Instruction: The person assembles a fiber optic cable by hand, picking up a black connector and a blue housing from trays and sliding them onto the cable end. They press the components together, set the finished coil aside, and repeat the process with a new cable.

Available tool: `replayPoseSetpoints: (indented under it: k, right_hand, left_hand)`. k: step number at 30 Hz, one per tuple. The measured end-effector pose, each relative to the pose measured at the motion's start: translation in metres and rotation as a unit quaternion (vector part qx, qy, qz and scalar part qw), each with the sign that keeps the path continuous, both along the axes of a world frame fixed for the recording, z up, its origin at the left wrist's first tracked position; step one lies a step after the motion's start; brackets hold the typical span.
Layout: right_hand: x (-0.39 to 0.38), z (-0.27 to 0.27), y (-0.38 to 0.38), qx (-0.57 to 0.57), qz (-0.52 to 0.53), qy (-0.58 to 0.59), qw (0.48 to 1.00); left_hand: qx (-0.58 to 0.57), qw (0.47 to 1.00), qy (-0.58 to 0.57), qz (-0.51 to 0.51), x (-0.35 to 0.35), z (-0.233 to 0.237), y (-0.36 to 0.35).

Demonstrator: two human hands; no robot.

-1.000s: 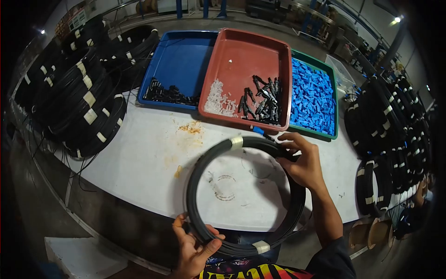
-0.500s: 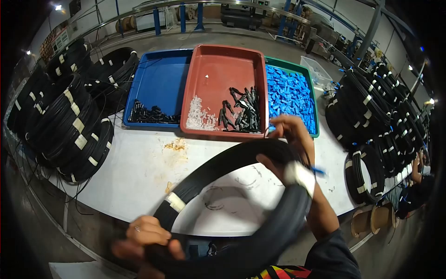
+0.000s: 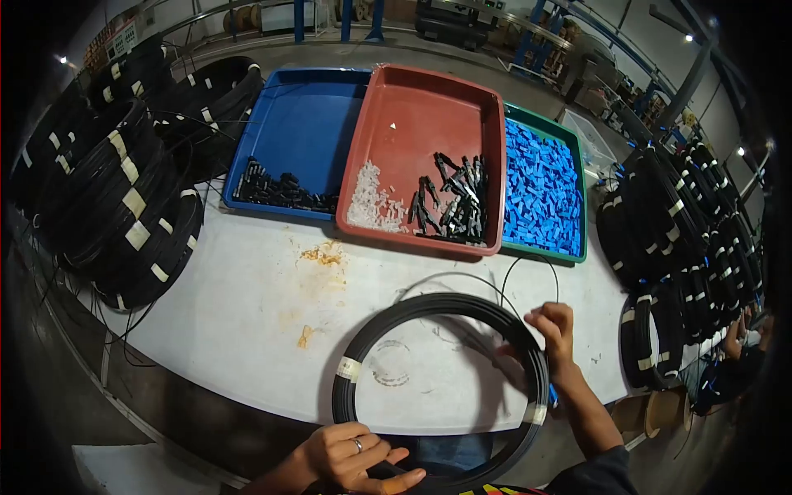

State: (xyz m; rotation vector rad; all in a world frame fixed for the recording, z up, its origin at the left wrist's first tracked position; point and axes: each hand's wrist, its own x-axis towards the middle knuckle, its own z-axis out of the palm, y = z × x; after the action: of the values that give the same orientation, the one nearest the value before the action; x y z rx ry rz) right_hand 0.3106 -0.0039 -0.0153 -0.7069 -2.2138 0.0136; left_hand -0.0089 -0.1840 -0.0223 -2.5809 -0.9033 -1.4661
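A coil of black cable [image 3: 445, 304], bound with pale tape, leans over the front edge of the white table [image 3: 256, 305]. My left hand [image 3: 355, 456], with a ring on one finger, is closed around the coil's near left part. At the right side, my right hand [image 3: 551, 334] has curled fingers on the coil, some of them partly hidden behind it. A thin loose cable [image 3: 528, 257] arcs up from the coil beside that hand. Below my right wrist, a small blue tip [image 3: 553, 396] shows at the coil's outer side.
Behind the coil stand a blue tray [image 3: 305, 140] with small black parts, a red tray [image 3: 412, 140] with clear and black pieces, and a green tray [image 3: 584, 223] of blue pieces. Cable coils are stacked left [image 3: 124, 206] and right [image 3: 652, 214]. A person [image 3: 734, 371] is at far right.
The coil has swung from a tilted, blurred position to a steadier one, nearer my body and further right. Both hands moved with it. A loose cable loop now shows above it.
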Motion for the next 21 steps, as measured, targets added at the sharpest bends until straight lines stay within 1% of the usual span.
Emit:
replayPoseSetpoints:
  k: [1,2,3,4,6,7,8,10,11,12,13,14,15,16,18,20,21]
  right_hand:
    - [0.008,0.001,0.002,-0.004,0.032,-0.029,0.999]
    - [0.022,0.003,0.005,0.024,0.018,-0.12,0.992]
    - [0.029,0.011,0.007,0.03,0.022,-0.15,0.988]
    - [0.034,0.021,0.008,0.035,0.026,-0.18,0.983]
    - [0.047,0.039,0.012,0.026,-0.002,-0.238,0.971]
    - [0.06,0.037,0.016,0.003,-0.02,-0.198,0.98]
    - [0.068,0.033,0.017,-0.021,-0.037,-0.158,0.987]
    - [0.067,0.04,0.005,-0.142,-0.061,0.0,0.988]
    - [0.057,0.031,-0.001,-0.222,-0.053,0.179,0.957]
    - [0.057,0.027,-0.002,-0.289,-0.023,0.286,0.913]
    - [0.052,0.029,-0.003,-0.327,-0.007,0.379,0.866]
    - [0.045,0.033,-0.007,-0.361,0.009,0.466,0.807]
    - [0.036,0.041,-0.004,-0.376,-0.007,0.495,0.783]
    - [0.029,0.045,0.005,-0.369,-0.045,0.504,0.78]
    - [0.035,0.044,0.036,-0.425,-0.034,0.557,0.713]
    - [0.031,0.053,0.072,-0.484,-0.014,0.522,0.702]
    - [0.015,0.061,0.085,-0.476,-0.029,0.534,0.698]
  left_hand:
    - [0.011,1.0,0.02,0.0,-0.001,-0.004,-0.002]
    - [0.019,0.999,0.04,-0.001,-0.003,-0.005,-0.003]
    - [0.033,0.997,0.073,-0.011,-0.006,0.001,0.0]
    - [0.031,0.997,0.075,-0.008,-0.009,0.001,-0.003]
    - [0.023,0.981,0.187,-0.048,-0.015,0.002,-0.007]
    - [0.076,0.991,0.104,-0.041,-0.006,0.003,0.006]
    - [0.075,0.99,0.109,-0.036,-0.008,0.0,0.005]
    - [0.036,0.984,0.169,-0.053,-0.013,-0.007,-0.005]
    - [0.058,0.99,0.121,-0.031,-0.003,-0.012,0.003]
    - [0.057,0.99,0.126,-0.025,-0.004,-0.013,0.003]
    - [0.056,0.989,0.135,-0.027,-0.005,-0.013,0.002]
    - [0.055,0.988,0.143,-0.031,-0.005,-0.012,0.001]
    - [0.053,0.987,0.147,-0.028,-0.005,-0.012,0.001]
    - [0.055,0.986,0.153,-0.034,-0.005,-0.01,0.002]
    - [0.059,0.984,0.164,-0.041,-0.006,-0.005,0.004]
    - [0.023,0.984,0.166,-0.061,-0.006,0.003,0.005]
    - [0.002,0.981,0.18,-0.07,-0.007,0.003,0.002]
